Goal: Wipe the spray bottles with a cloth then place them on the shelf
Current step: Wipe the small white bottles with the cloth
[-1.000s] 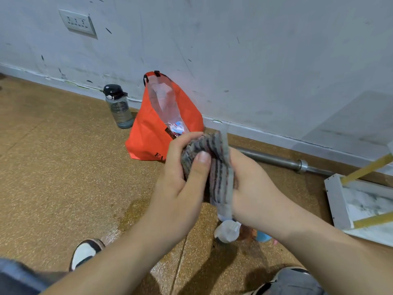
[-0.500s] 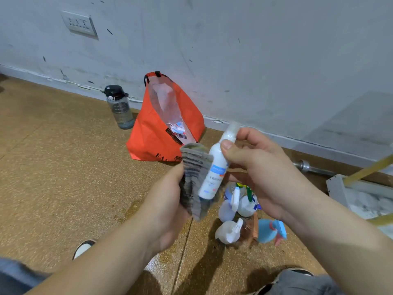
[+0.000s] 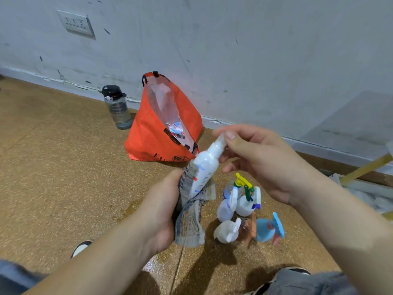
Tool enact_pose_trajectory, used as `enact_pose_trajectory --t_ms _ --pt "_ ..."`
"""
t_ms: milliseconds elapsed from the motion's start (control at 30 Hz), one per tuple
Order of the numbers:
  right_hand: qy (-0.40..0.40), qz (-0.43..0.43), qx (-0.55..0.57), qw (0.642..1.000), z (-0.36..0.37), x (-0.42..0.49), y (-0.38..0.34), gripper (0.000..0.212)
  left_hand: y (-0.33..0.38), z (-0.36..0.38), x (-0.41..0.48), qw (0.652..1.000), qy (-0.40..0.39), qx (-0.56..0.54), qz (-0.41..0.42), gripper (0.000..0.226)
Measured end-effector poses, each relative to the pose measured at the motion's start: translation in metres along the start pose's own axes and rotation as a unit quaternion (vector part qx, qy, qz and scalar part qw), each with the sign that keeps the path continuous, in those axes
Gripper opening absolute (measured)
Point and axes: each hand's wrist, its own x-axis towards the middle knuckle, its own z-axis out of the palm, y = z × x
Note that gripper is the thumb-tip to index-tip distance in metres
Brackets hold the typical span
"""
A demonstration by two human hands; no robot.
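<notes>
White spray bottle (image 3: 205,167) is off the floor (image 3: 53,167), tilted, in the air between the two hands, and most of it is now bare. A second ago it was buried in the cloth with both hands wrapped round it; since then it has been drawn up and out.

At the far edge of the floor, against the wall (image 3: 234,50), a water bottle (image 3: 118,107) stands upright. Just to its right an orange bag (image 3: 148,137) sags open. Nearer, the left hand (image 3: 163,211) grips the striped cloth (image 3: 190,222), fingers curled round the bunched fabric. The cloth cups only the lower end of the white spray bottle. The right hand (image 3: 261,165) pinches the bottle's cap between thumb and forefinger, the other fingers loosely spread below.

Under that hand the other spray bottles (image 3: 240,201) stand and lie in a tight cluster on the floor, touching one another. At the right edge the shelf (image 3: 361,186) shows only in part, well apart from the bottle.

The body looks wiped, so this bottle seems nearly done. What remains is probably the base and the cap under the fingers, then the carry rightward to the shelf. The pinch on the cap is slight; a firmer hold round the body would be safer for that carry.
</notes>
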Motion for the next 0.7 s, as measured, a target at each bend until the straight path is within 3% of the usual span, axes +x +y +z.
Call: enact_pose_trajectory --t_ms 233,333,400,500,600,633,700 --pt "-0.016 -0.032 -0.065 0.997 -0.005 0.000 0.001 0.017 0.000 -0.002 -0.002 0.999 0.041 0.035 0.004 0.024" --pt "0.031 -0.021 -0.088 0.995 -0.001 0.001 0.004 0.021 0.000 0.001 0.000 0.995 0.083 0.010 0.052 0.033" --pt "0.056 -0.008 -0.087 0.995 0.002 0.001 0.007 0.026 0.002 0.004 -0.001 0.985 0.098 0.034 0.140 0.034" --pt "0.079 0.016 -0.105 0.991 0.013 -0.003 0.014 0.029 -0.001 0.007 -0.006 0.914 0.069 0.179 0.358 0.028" --pt "0.093 0.029 -0.095 0.991 0.024 -0.006 0.020 0.023 -0.020 0.004 -0.003 0.758 0.084 0.423 0.490 0.046" --pt "0.098 0.027 -0.091 0.991 0.024 -0.007 0.021 0.022 -0.022 0.003 -0.001 0.732 0.092 0.452 0.501 0.052" --pt "0.097 0.004 -0.104 0.990 0.022 -0.008 0.017 0.020 -0.020 -0.002 0.005 0.741 0.070 0.435 0.507 0.054"
